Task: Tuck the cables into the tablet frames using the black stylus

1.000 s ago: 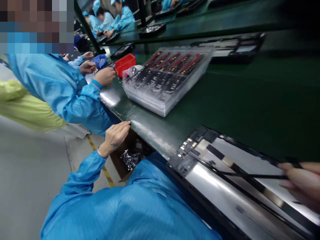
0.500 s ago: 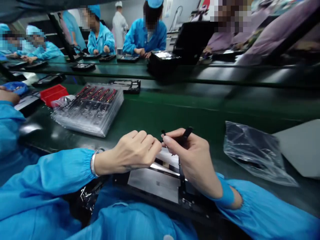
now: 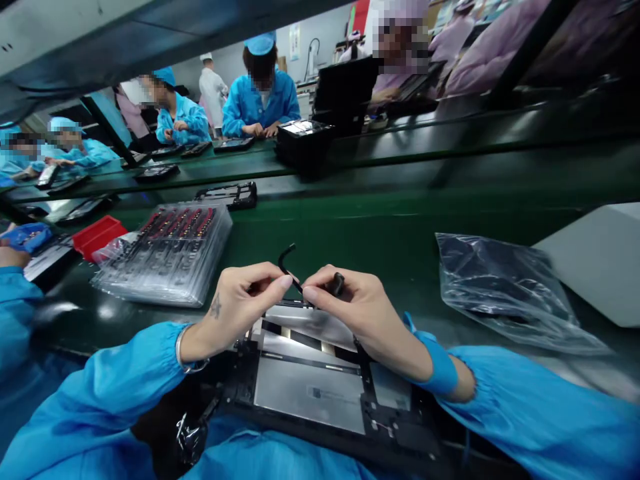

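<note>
A thin, curved black strip [image 3: 281, 259] runs between my two hands; whether it is a cable or tape I cannot tell. My left hand [image 3: 240, 303] pinches it between thumb and forefinger, its free end curling upward. Close beside, my right hand [image 3: 367, 313] pinches its lower end. A dark rounded piece [image 3: 337, 285] also shows among the right hand's fingers, its kind unclear. Beneath both hands lies an opened flat electronic device [image 3: 305, 393], with silver plates inside a black frame and dark bands across its upper part.
Stacked clear trays [image 3: 165, 260] of small parts stand at left, beside a red bin [image 3: 99, 237]. A clear bag [image 3: 505, 287] lies at right near a grey panel [image 3: 600, 260]. A black frame [image 3: 230, 195] lies behind. Co-workers sit across and at left.
My left hand has turned from knuckles up to an open-sided pinch, showing its thumb. The black strip now stands out between the hands. More of the device is uncovered; the camera view has shifted.
</note>
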Available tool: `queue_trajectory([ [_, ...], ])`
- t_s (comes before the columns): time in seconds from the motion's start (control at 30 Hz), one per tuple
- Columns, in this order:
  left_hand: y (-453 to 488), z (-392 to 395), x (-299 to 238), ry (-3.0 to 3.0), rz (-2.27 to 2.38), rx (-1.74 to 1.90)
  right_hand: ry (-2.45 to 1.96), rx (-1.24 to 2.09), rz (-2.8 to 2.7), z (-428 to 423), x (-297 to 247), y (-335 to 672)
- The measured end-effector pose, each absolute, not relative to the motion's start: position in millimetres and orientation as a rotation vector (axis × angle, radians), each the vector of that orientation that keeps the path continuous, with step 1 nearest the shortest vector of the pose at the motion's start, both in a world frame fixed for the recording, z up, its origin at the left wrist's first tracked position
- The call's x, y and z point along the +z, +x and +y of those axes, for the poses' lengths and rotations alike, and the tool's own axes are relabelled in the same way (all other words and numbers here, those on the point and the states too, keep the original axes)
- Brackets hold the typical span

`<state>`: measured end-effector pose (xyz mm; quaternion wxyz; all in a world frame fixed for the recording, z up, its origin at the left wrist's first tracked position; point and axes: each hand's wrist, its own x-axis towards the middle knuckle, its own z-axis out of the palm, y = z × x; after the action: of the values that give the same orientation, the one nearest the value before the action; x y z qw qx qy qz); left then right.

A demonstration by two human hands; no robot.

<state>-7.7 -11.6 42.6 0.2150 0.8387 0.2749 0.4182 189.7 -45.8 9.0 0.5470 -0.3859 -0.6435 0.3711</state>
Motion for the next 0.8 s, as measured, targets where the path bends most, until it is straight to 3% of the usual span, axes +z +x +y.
queue_trajectory([
  [0.3, -13, -25, 35, 2.408, 0.761, 1.215, -0.900, 0.810, -1.678, -56, 14, 192],
  [0.5, -35, -21, 28, 3.039, 0.748, 0.762, -1.134, 0.564, -2.026, -66, 16, 219],
  [0.8, -44, -5, 3, 3.001, 0.815, 0.601, -1.407, 0.624, -2.259, -66, 1, 258],
])
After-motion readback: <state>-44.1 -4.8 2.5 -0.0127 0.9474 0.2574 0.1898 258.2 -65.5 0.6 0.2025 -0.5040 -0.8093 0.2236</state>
